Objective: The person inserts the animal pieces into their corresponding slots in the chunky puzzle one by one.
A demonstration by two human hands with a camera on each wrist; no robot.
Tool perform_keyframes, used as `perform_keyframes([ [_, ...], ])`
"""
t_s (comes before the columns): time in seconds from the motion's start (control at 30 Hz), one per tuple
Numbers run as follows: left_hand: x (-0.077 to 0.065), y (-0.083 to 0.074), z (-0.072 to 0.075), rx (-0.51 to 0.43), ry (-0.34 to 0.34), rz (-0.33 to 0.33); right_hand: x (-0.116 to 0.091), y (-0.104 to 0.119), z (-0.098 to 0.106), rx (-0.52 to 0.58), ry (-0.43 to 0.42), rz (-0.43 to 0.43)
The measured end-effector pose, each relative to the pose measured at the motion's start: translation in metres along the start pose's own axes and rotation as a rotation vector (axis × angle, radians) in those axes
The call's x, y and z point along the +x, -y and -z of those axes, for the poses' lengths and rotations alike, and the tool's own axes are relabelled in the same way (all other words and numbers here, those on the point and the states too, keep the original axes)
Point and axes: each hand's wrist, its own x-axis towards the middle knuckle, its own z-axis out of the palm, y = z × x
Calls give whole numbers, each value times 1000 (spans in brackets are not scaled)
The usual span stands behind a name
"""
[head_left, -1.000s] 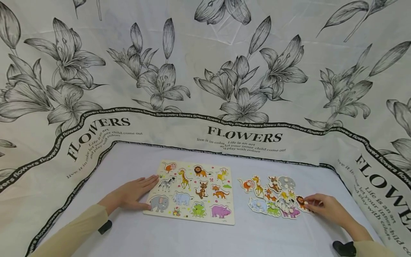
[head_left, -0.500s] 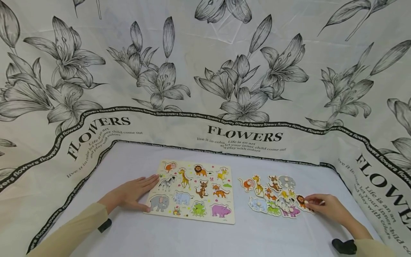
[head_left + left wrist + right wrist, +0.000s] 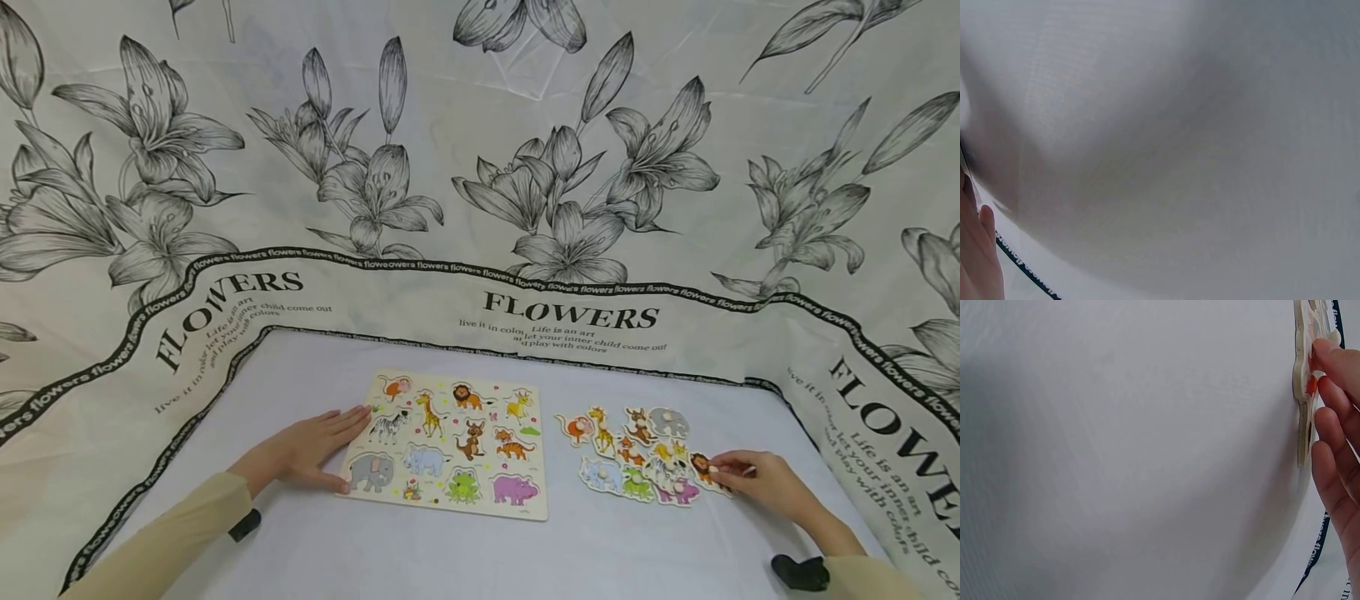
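A wooden puzzle board (image 3: pixel 517 512) with printed animals lies flat on the white cloth. My left hand (image 3: pixel 311 450) rests with extended fingers at its left edge; the left wrist view catches only part of that hand (image 3: pixel 979 250). To the board's right, my right hand (image 3: pixel 768 487) pinches the lion puzzle piece (image 3: pixel 701 464) between thumb and forefinger, partly covering it. This piece sits at the right end of the loose pile. In the right wrist view, fingertips of the right hand (image 3: pixel 1335 444) are against the wooden pieces (image 3: pixel 1300 394), seen nearly edge-on.
Several knobbed animal pieces overlap beside the board, including an elephant (image 3: pixel 669 422), a giraffe (image 3: pixel 602 432), a blue rhino (image 3: pixel 600 475) and a zebra (image 3: pixel 663 471). A flower-printed curtain (image 3: pixel 562 217) rises behind and around the white cloth (image 3: pixel 375 550).
Both hands keep nearly the same places, the left at the board and the right on the lion piece. The head view shifts very slightly.
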Motion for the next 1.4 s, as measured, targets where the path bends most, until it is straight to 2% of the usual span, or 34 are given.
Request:
perform_keyframes([
  [0.33, 0, -1, -3, -15, -19, -2, -4, 2, -2, 19, -14, 10],
  [0.5, -1, 0, -4, 42, -52, -29, -4, 1, -2, 26, -28, 15],
  [0.73, 2, 1, -10, 79, -110, -27, -5, 0, -3, 25, -24, 18],
  [1.0, 8, 2, -13, 71, -79, 6, -4, 2, -2, 29, -10, 2],
  [1.4, 11, 1, -7, 90, -39, 21, -2, 4, -1, 25, -5, -32],
])
